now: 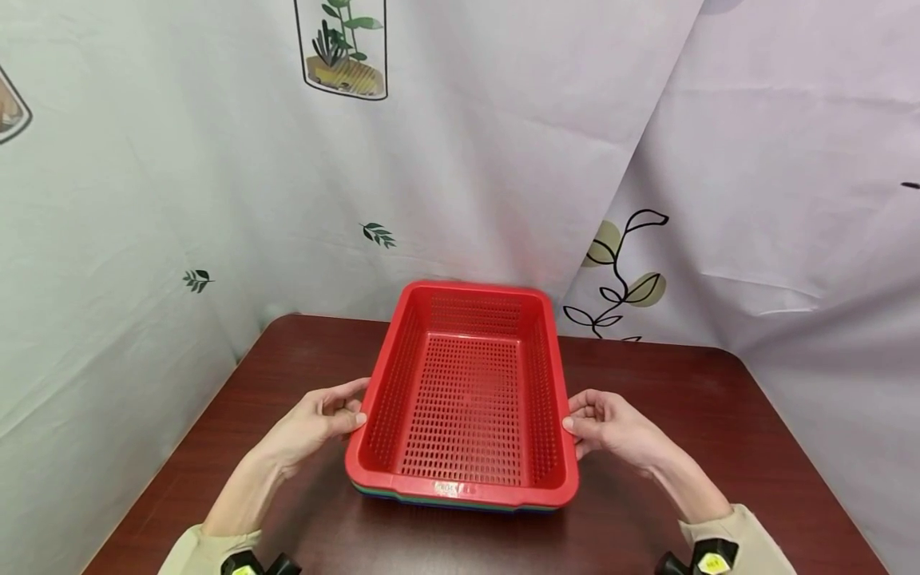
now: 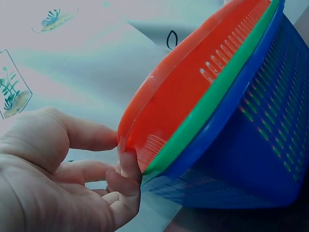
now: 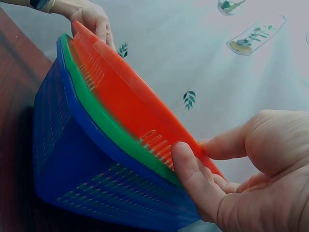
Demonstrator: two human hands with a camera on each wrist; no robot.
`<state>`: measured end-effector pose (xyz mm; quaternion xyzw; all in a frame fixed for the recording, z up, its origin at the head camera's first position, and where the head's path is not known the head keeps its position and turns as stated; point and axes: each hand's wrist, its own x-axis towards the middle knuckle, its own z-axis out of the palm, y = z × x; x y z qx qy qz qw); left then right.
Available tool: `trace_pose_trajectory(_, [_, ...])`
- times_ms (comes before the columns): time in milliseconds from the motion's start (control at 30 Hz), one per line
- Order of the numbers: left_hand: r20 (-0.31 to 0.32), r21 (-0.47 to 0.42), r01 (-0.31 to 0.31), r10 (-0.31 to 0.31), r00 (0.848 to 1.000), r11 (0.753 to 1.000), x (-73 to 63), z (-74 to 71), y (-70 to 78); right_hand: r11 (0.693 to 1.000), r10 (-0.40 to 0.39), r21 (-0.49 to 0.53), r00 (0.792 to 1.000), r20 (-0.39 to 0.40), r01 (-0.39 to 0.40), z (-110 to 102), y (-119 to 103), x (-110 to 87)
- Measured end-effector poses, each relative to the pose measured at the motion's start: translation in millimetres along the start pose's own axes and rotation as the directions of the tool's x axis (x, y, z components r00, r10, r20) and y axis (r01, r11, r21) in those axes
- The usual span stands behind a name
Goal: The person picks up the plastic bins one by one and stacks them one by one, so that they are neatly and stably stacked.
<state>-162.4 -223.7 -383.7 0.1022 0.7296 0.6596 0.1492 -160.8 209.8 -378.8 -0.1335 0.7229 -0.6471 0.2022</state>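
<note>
A red perforated plastic basket [image 1: 467,399] stands in the middle of the table, nested in a green basket [image 2: 219,89], which sits inside a blue basket [image 2: 241,159]. In the head view only thin edges of the lower two show below the red rim. My left hand [image 1: 309,427] pinches the red rim on the left side, thumb on top and fingers beneath. On the opposite side, my right hand [image 1: 618,427] grips the same rim between thumb and fingers. Both wrist views show the red rim raised above the green one, with a gap along it.
The dark reddish-brown table [image 1: 668,399] extends to both sides of the stack. Behind and beside it hangs a pale curtain [image 1: 467,160] printed with leaves and jars.
</note>
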Motion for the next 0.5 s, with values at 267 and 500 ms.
trace_pose_trajectory(267, [0.017,0.026,0.014,-0.014,1.000,1.000,1.9,-1.9,-2.2,0.999,0.027,-0.018,1.000,0.011,-0.027,-1.0,2.2,3.9])
trace_pose_trajectory(500, [0.021,0.029,0.033,-0.034,0.999,0.999,3.4,-1.6,-3.1,0.999,0.037,-0.020,0.999,0.020,-0.037,-1.6,3.1,6.0])
